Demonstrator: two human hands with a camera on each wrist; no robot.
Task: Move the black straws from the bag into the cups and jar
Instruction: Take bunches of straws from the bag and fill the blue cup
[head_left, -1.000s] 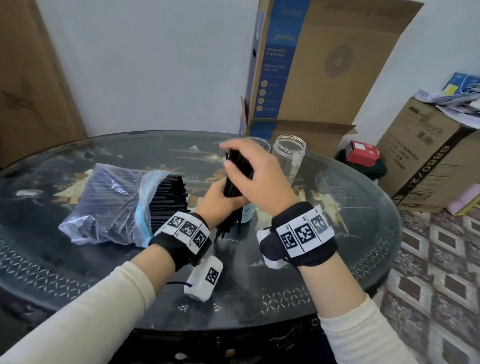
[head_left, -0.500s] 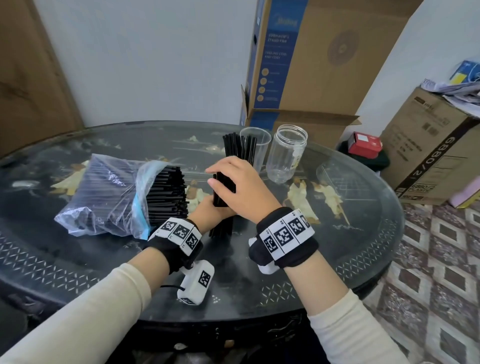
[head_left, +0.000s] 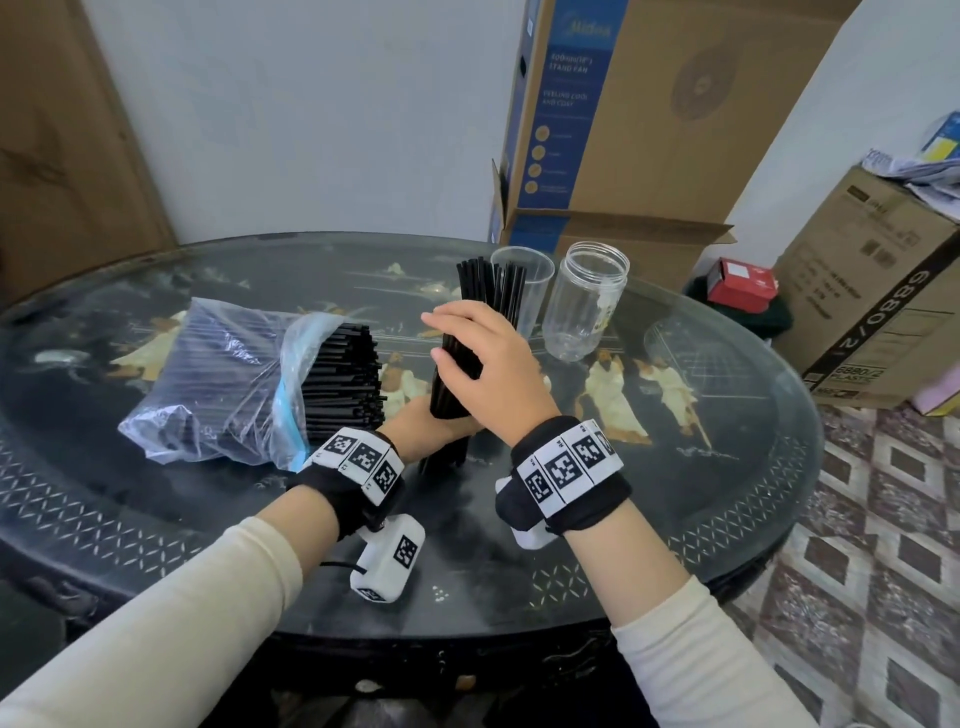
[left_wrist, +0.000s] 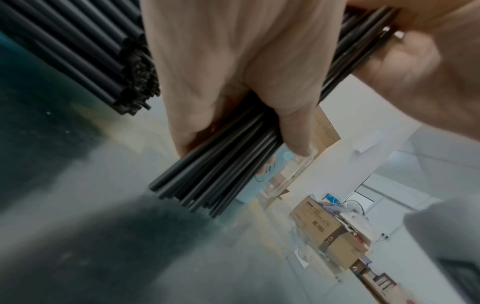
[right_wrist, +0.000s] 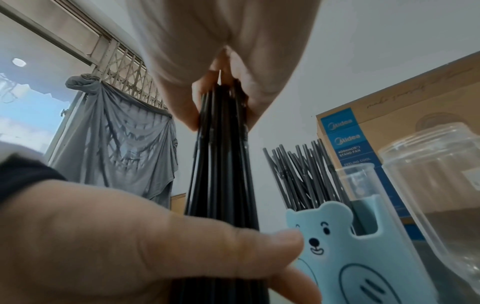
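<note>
I hold an upright bundle of black straws (head_left: 448, 389) (right_wrist: 221, 174) over the middle of the glass table (head_left: 675, 493). My left hand (head_left: 431, 421) (left_wrist: 233, 72) grips its lower part. My right hand (head_left: 467, 353) (right_wrist: 221, 98) curls over the top and pinches it. The clear plastic bag (head_left: 218, 379) lies on its side to the left, with many straw ends (head_left: 343, 374) sticking out. Behind my hands, more straws (head_left: 483, 286) (right_wrist: 303, 174) stand in a light blue bear cup (right_wrist: 350, 257). A clear cup (head_left: 530, 291) and a clear jar (head_left: 587, 306) (right_wrist: 441, 185) stand to its right, holding no straws.
A tall fan carton (head_left: 649, 104) stands just behind the table. A brown box (head_left: 872, 291) and a small red box (head_left: 740, 283) sit off the table's right side. The table's rounded edge runs close in front of me.
Both hands have brought the straw bundle down and a little nearer to me. My right hand stays over the bundle's top. The bag, cups and jar have not moved.
</note>
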